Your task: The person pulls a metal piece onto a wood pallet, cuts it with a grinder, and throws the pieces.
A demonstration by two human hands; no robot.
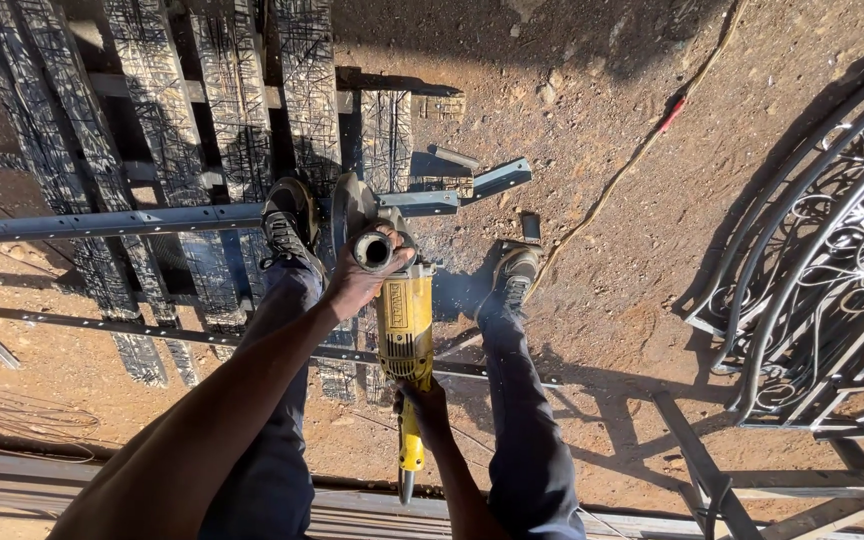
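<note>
I look straight down at a large yellow angle grinder [405, 325] held over the ground between my legs. My left hand [357, 278] wraps the grinder's side handle [373, 250] near the head. My right hand [424, 402] grips the rear handle of the body. The grinder's disc and guard [348, 212] sit against a long grey steel angle bar [102, 223] that lies across charred wooden planks [167, 150]. My left shoe [289, 225] rests on that bar. My right shoe [515, 270] stands on the dirt.
An ornate black wrought-iron gate [822, 270] lies at the right. A yellow cable [632, 160] runs over the red dirt. A short piece of angle bar [497, 178] lies past the disc. More steel bars [82, 322] and a frame [752, 485] lie near my feet.
</note>
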